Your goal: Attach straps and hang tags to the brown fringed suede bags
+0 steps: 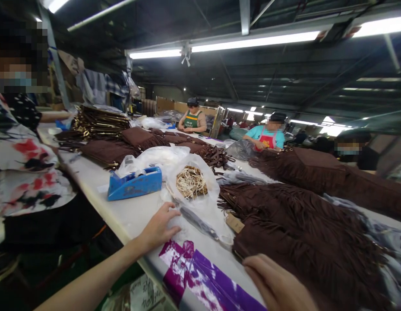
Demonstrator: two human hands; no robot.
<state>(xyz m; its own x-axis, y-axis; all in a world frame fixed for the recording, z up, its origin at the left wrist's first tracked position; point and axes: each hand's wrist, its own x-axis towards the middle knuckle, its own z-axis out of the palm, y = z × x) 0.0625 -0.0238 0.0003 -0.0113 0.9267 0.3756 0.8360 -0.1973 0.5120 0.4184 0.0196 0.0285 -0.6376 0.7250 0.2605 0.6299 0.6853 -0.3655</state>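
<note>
My left hand (162,226) reaches over the white table with its fingers apart and nothing between them. Just beyond its fingertips lies a dark strap in clear plastic wrap (198,221). My right hand (276,283), slightly blurred, is at the lower right, its fingers loosely stretched and seemingly holding nothing. Beside it is a pile of dark brown fringed bags (294,233), with a tan hang tag (234,223) at the near edge. Purple tape (216,276) covers part of the table between my hands. A clear plastic bag holding cream strings (191,181) stands past my left hand.
A blue tape dispenser (135,183) stands near the table's left edge. More brown bags (106,151) and a stack of straps with gold hardware (99,123) lie farther back. A co-worker in a floral top (25,160) is at left; several others work across the table.
</note>
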